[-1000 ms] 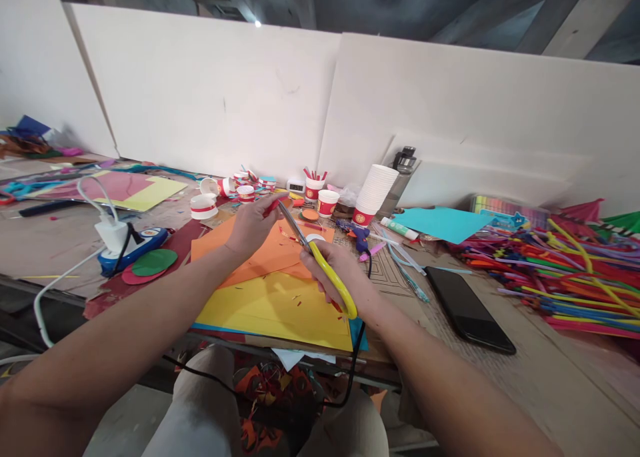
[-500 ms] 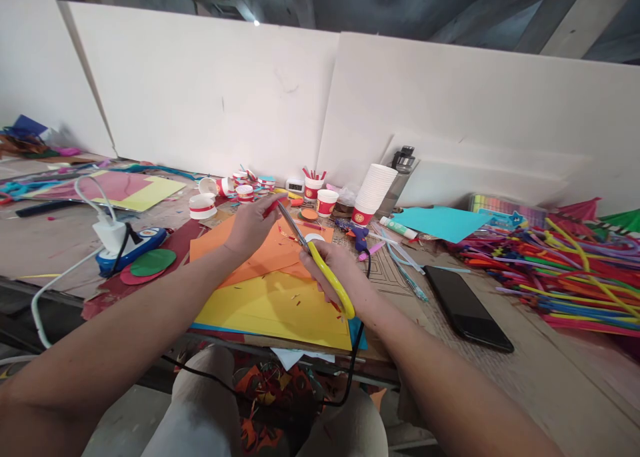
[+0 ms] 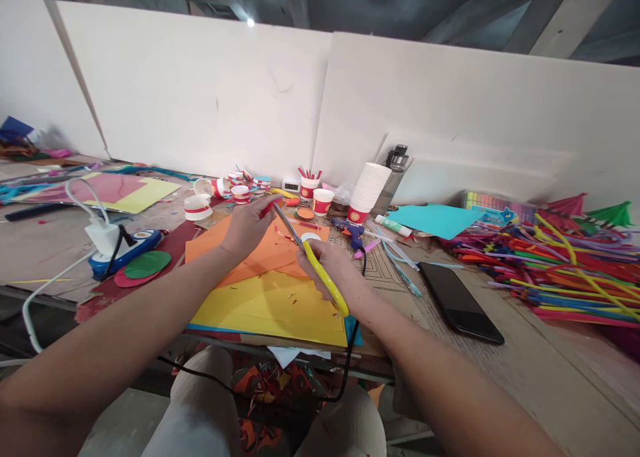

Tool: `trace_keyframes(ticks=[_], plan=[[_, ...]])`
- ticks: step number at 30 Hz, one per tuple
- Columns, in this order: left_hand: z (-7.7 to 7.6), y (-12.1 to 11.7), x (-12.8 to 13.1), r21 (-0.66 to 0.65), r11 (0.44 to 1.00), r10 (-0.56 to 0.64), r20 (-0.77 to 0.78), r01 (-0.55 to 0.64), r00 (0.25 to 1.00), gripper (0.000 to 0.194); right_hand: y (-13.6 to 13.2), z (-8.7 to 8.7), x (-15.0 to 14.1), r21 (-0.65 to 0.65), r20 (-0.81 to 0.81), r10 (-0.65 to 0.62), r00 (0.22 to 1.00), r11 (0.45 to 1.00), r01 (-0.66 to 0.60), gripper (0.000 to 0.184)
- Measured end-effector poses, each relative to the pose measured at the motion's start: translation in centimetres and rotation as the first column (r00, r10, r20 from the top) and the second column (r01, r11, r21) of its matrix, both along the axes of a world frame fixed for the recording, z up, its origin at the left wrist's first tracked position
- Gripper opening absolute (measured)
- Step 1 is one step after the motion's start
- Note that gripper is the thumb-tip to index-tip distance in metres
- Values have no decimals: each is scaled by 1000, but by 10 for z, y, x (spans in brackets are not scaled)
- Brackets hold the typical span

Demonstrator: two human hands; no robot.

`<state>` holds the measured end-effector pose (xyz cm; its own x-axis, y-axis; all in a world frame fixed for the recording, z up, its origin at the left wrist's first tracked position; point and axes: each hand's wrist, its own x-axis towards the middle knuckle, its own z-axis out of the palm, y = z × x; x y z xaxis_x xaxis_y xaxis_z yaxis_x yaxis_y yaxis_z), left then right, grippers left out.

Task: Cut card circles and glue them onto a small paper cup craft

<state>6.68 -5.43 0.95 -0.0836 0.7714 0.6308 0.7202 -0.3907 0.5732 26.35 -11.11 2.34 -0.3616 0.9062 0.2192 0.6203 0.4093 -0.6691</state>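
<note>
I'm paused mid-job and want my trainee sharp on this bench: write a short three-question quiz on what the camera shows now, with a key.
1. True or false: the right hand holds the yellow-handled scissors.

2. Multiple choice: what colour is the paper circle lying partly over the pinkish-red one?
a) orange
b) green
c) white

3. Fill the gap: seen from the wearer's side, the black phone lies to the ____ of the yellow sheet.

Key: 1 true; 2 b; 3 right
</note>
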Motion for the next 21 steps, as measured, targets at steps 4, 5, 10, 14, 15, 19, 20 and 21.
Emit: trace_keyframes(ticks=[4, 5, 10, 14, 15, 19, 20, 21], plan=[[0, -1, 0, -8, 1000, 6, -2, -6, 1000, 45, -2, 2, -1, 11, 14, -23, 1000, 1000, 23, 20], [0, -1, 0, -10, 1000, 4, 5, -4, 1000, 45, -3, 2, -1, 13, 19, -22, 1000, 1000, 22, 20], [-1, 1, -1, 10, 1000, -20, 47, 19, 999, 43, -2, 3, 1, 38, 55, -13, 998, 999, 11, 23], [-1, 3, -2, -6, 999, -47, 121, 49, 992, 42, 1, 2, 5, 53, 71, 46, 996, 997, -50, 22], [0, 3, -2, -14, 998, -58, 153, 61, 987, 42, 1, 2, 5, 43, 57, 72, 996, 996, -74, 22], [0, 6, -1, -14, 983, -169, 343, 185, 924, 39, 0, 3, 8, -100, -50, 103, 993, 989, -108, 25], [0, 7, 0, -2, 975, -203, 395, 222, 896, 38, -1, 4, 9, -162, -83, 95, 992, 981, -107, 25], [-1, 8, 0, 11, 968, -231, 438, 251, 869, 38, -1, 5, 9, -220, -114, 85, 990, 969, -109, 26]])
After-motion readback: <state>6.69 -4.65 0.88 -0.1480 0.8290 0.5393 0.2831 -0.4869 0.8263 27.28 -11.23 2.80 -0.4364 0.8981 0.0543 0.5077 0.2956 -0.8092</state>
